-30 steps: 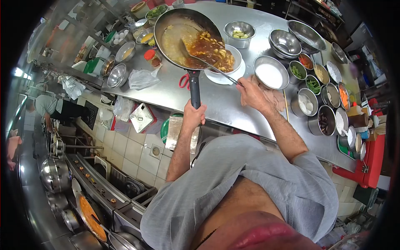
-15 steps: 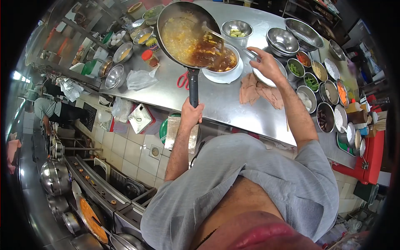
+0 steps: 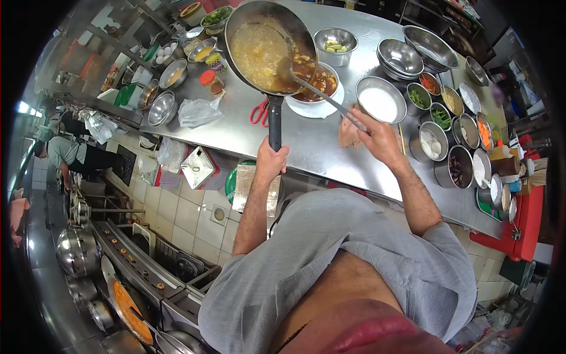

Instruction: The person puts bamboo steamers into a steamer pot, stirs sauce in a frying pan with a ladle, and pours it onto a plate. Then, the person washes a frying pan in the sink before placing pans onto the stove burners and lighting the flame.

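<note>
My left hand (image 3: 272, 161) is wrapped round the black handle of a deep frying pan (image 3: 302, 34). The pan is raised and tilted, with yellowish, chunky soup inside. My right hand (image 3: 378, 140) grips the handle of a metal ladle (image 3: 325, 97), whose head dips into the soup near the pan's lower right side. Partly hidden under that side is a bowl (image 3: 338, 88) of dark brown soup with orange bits, on a white plate (image 3: 318, 111). A pinkish-brown cloth (image 3: 349, 134) lies beside my right hand, partly covered by it.
A metal bowl of white contents (image 3: 359, 106) stands near my right hand. Several ingredient containers line the right side, including chopped greens (image 3: 440, 115). Left of the pan are red scissors (image 3: 257, 113), a plastic bag (image 3: 199, 112) and a red-lidded jar (image 3: 211, 81). Another person (image 3: 66, 154) bends at far left.
My right hand has come down towards me, drawing the ladle's handle with it. The ladle's head has moved down and slightly left within the pan. My left hand stays on the handle.
</note>
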Tool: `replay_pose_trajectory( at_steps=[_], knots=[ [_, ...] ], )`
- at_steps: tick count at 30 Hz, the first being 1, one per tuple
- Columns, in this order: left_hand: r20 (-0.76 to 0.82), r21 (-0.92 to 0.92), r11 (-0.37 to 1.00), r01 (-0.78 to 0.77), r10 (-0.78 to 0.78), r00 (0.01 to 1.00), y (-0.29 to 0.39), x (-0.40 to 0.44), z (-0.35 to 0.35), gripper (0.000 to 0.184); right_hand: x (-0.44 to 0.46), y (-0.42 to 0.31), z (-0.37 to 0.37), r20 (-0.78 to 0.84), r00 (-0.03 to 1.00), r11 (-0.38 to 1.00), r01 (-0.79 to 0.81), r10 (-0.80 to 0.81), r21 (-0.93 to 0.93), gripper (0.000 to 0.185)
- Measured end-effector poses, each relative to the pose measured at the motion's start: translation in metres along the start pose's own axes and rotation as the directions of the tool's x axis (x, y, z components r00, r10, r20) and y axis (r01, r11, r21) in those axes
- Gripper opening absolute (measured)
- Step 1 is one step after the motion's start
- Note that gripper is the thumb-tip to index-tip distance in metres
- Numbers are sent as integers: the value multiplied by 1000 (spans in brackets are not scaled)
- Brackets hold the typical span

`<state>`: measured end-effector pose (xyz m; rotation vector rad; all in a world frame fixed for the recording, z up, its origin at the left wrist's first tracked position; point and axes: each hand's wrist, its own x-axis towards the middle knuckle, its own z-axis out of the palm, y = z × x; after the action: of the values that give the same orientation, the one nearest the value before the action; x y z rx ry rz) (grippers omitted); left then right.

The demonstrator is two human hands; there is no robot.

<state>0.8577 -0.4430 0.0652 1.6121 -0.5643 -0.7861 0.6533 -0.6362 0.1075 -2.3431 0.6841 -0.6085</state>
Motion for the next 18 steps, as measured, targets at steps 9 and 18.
replay_pose_trajectory(
  at_steps=[9,18],
  knots=[
    [3,-60,998,0,0,1000,-5,1,-4,20,-2,-14,-8,-9,998,998,57,-57,-22,42],
    [2,5,1000,5,-5,1000,-4,-3,-7,20,15,-29,-19,53,996,983,-64,74,-171,42]
  ],
)
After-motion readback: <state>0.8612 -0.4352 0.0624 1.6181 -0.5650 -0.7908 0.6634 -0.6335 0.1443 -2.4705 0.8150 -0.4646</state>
